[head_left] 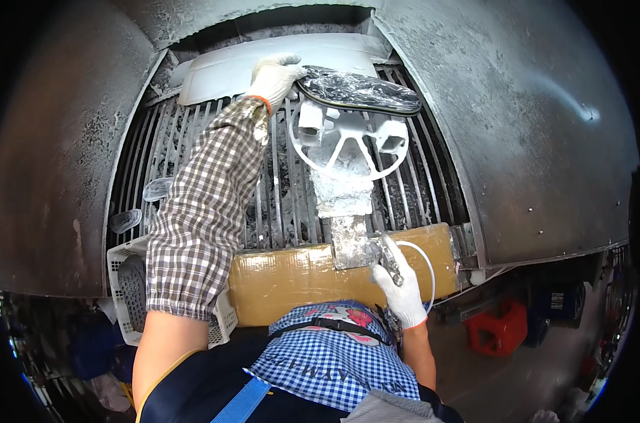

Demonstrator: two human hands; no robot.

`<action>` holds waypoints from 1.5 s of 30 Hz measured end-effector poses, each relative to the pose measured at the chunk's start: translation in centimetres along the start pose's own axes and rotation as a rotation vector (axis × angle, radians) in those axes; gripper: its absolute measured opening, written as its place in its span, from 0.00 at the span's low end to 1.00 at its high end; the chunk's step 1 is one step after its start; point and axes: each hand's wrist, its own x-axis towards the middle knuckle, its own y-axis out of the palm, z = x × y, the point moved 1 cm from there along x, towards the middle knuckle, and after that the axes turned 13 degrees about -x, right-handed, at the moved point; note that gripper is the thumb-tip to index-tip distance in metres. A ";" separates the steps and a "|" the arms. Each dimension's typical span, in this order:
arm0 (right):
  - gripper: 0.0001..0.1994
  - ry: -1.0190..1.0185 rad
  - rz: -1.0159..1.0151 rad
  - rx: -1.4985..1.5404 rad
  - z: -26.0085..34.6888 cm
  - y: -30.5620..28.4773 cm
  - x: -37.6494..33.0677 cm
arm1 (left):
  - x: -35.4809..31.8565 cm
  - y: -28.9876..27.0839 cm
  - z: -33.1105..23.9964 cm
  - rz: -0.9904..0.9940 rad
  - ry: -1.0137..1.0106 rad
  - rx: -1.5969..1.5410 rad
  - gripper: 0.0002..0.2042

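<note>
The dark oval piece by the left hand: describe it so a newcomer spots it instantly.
Start at the paint-crusted grille inside the spray booth. At its far end stands a white wheel-shaped stand; the dark oval piece lies across its top, with the gloved left hand at its left tip. It alone is glossy black; everything nearby is coated white.

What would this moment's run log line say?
left hand: on dark oval piece | right hand: holding spray gun | wheel-shaped stand: paint-caked, on grate

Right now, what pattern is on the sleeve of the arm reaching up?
The sleeve has a brown-and-white check, shown best in the head view.
</note>
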 end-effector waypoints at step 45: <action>0.33 -0.004 -0.031 0.130 -0.1 -0.5 0.8 | -9.3 -0.9 7.1 -0.317 0.024 -0.466 0.21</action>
